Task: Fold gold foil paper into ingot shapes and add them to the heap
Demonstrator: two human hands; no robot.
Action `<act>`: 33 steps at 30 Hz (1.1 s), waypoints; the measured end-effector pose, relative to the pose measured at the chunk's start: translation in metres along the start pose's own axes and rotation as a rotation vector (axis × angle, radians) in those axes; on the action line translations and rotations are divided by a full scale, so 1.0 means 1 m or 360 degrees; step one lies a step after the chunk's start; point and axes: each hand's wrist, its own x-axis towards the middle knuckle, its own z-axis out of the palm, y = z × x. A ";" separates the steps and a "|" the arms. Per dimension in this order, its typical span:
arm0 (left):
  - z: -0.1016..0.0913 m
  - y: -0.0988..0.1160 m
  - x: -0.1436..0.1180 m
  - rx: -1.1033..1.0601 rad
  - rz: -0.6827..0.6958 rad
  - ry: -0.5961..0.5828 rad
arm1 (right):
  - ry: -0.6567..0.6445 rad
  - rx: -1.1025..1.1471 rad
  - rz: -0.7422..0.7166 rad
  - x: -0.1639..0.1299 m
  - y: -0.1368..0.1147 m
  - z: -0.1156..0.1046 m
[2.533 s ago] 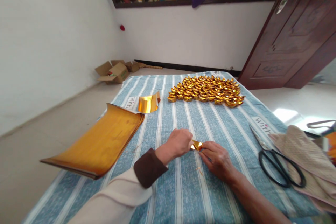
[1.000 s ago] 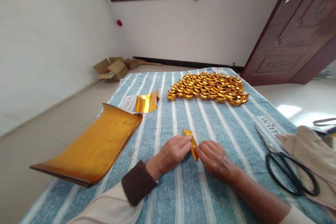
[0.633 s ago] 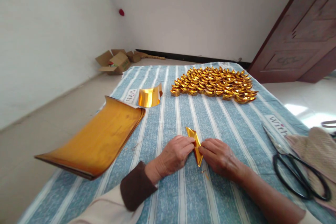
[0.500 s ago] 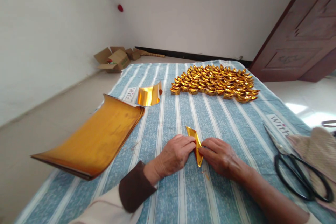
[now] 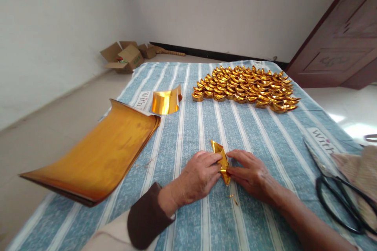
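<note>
A small folded piece of gold foil paper (image 5: 221,156) lies lengthwise on the blue striped cloth (image 5: 259,133), pinched from both sides. My left hand (image 5: 198,176) grips its left edge with thumb and fingers. My right hand (image 5: 251,174) presses and holds its right edge. A stack of large gold foil sheets (image 5: 97,157) lies to the left, its corners curling up. A curved cut strip of gold foil (image 5: 165,101) stands beyond the stack. Many folded gold ingots (image 5: 247,88) sit packed together at the far side of the cloth.
Black-handled scissors (image 5: 338,188) lie at the right, partly on a beige cloth (image 5: 361,168). Open cardboard boxes (image 5: 123,57) sit on the floor by the far wall. A dark wooden door (image 5: 338,39) stands at the right.
The foil piece was turned from sideways to lengthwise between my hands, and both hands now pinch its near half. The view has tilted downward.
</note>
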 end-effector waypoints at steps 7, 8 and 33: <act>0.003 0.004 0.005 0.0003 -0.0090 0.0090 | 0.0054 0.0078 -0.0070 0.005 0.001 -0.003; 0.003 0.005 0.006 0.0001 -0.0096 0.0096 | 0.0058 0.0098 -0.0072 0.006 0.001 -0.003; 0.000 0.003 0.005 -0.0140 -0.0123 0.0149 | 0.0028 0.0236 0.0402 0.009 -0.007 0.009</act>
